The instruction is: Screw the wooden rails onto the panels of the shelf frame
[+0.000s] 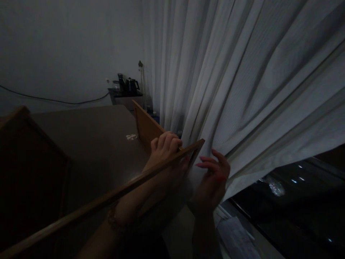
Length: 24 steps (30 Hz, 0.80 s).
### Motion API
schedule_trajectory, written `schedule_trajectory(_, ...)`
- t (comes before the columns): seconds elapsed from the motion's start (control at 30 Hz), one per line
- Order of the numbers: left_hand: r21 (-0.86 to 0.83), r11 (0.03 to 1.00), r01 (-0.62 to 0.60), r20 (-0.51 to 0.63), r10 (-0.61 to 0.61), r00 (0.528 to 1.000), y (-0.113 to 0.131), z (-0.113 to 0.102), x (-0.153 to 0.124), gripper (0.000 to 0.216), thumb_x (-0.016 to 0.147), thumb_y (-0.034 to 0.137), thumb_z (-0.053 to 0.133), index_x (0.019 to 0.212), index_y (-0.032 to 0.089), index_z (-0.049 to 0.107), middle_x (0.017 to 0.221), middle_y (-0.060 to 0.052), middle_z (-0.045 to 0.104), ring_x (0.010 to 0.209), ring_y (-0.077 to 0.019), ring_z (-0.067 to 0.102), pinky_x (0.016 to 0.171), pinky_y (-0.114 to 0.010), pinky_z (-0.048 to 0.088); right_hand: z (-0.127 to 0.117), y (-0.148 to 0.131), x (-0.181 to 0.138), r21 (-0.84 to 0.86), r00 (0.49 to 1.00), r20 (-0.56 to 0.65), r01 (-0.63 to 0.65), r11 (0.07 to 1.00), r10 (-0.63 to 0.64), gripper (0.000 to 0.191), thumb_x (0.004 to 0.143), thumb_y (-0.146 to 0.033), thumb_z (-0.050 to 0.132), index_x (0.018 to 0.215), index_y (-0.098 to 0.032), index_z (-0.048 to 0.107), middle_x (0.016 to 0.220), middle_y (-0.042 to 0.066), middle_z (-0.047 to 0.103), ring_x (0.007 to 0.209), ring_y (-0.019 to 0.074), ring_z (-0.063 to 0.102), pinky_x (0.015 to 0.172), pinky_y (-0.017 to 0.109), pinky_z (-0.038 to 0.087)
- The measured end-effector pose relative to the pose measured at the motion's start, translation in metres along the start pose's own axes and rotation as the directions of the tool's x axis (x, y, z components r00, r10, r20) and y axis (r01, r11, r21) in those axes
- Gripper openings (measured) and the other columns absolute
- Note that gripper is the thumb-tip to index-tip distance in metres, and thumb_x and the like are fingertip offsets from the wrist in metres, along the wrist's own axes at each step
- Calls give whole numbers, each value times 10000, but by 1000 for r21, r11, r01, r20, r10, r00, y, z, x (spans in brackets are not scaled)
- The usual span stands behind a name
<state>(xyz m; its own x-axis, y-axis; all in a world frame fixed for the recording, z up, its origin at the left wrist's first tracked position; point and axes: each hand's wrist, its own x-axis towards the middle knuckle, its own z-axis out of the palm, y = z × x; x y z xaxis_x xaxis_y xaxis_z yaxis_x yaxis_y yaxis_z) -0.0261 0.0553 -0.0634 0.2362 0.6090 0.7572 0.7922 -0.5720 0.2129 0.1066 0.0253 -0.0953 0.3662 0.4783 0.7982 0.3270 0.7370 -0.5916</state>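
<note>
My left hand (165, 143) is curled over the top edge of an upright wooden board (147, 124), near its closer end. A long thin wooden rail (129, 186) crosses in front of my left forearm and ends in a corner just right of that hand. Below the rail, a faint reflection suggests a clear pane, but the dark makes it hard to tell. My right hand (212, 178) is just right of the rail's corner, its fingers apart and slightly bent, holding nothing.
A brown surface (102, 126) lies between the board and a dark wooden panel (29, 169) at left. Small white scraps (131, 137) lie on it. White curtains (215, 90) hang close on the right. A black kettle (131, 84) stands at the back. Papers (237, 237) lie at lower right.
</note>
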Motion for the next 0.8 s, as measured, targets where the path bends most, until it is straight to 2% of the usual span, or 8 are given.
schedule_trajectory(0.07, -9, 1000, 13, -1, -13, 1000, 1, 0, 0, 197, 885, 356, 485, 1030, 231, 437, 1121, -81, 558, 1159, -261, 454, 924, -424, 313, -3, -4, 3, -5, 999, -48, -9, 1000, 9, 582, 1013, -559, 248, 700, -206, 588, 1152, 88, 480, 1042, 227, 503, 868, 405, 430)
schedule_trajectory(0.13, -17, 1000, 16, 2, -16, 1000, 1, 0, 0, 179, 897, 338, 479, 1030, 225, 438, 1129, -84, 552, 1159, -259, 453, 927, -424, 310, -5, -10, 8, -19, 997, -65, -41, 999, 40, 587, 1003, -588, 266, 633, -213, 524, 979, 57, 459, 964, 209, 471, 822, 371, 402)
schedule_trajectory(0.23, -18, 1000, 13, -2, -13, 1000, 2, 0, 0, 186, 891, 337, 485, 1030, 224, 434, 1134, -85, 551, 1155, -260, 455, 925, -426, 312, -2, -18, 19, 128, 995, 77, -72, 989, 63, 567, 1036, -523, 227, 615, -213, 448, 730, -10, 341, 740, 167, 406, 696, 329, 333)
schedule_trajectory(0.33, -10, 1000, 10, -3, -10, 1000, 1, 0, 0, 188, 881, 348, 474, 1018, 227, 432, 1121, -83, 558, 1148, -265, 458, 909, -429, 318, 5, -23, 26, 291, 969, 243, -126, 948, 54, 551, 1059, -458, 201, 612, -205, 401, 630, -33, 280, 618, 148, 341, 610, 322, 265)
schedule_trajectory(0.63, -14, 1000, 15, 37, -14, 999, 2, -4, 2, 194, 876, 321, 460, 1036, 213, 454, 1142, -92, 560, 1167, -269, 448, 933, -448, 306, 11, -24, 16, 106, 954, 204, -245, 964, 220, 516, 1044, -493, 295, 630, -214, 425, 600, -47, 324, 597, 146, 332, 640, 330, 265)
schedule_trajectory(0.7, -27, 1000, 10, 45, -9, 999, 3, -6, 2, 199, 880, 311, 456, 1047, 203, 457, 1144, -97, 558, 1179, -270, 442, 934, -443, 302, 12, -23, 15, 102, 958, 205, -224, 969, 200, 511, 1051, -472, 274, 634, -213, 418, 605, -48, 329, 592, 144, 327, 651, 334, 266)
schedule_trajectory(0.8, -47, 999, 15, 73, -12, 997, 4, -8, 2, 213, 883, 312, 461, 1060, 193, 457, 1151, -105, 553, 1187, -273, 437, 939, -442, 299, 12, -24, 15, 20, 969, 233, -94, 995, 87, 506, 1059, -444, 247, 645, -209, 419, 618, -43, 353, 627, 145, 361, 694, 345, 266)
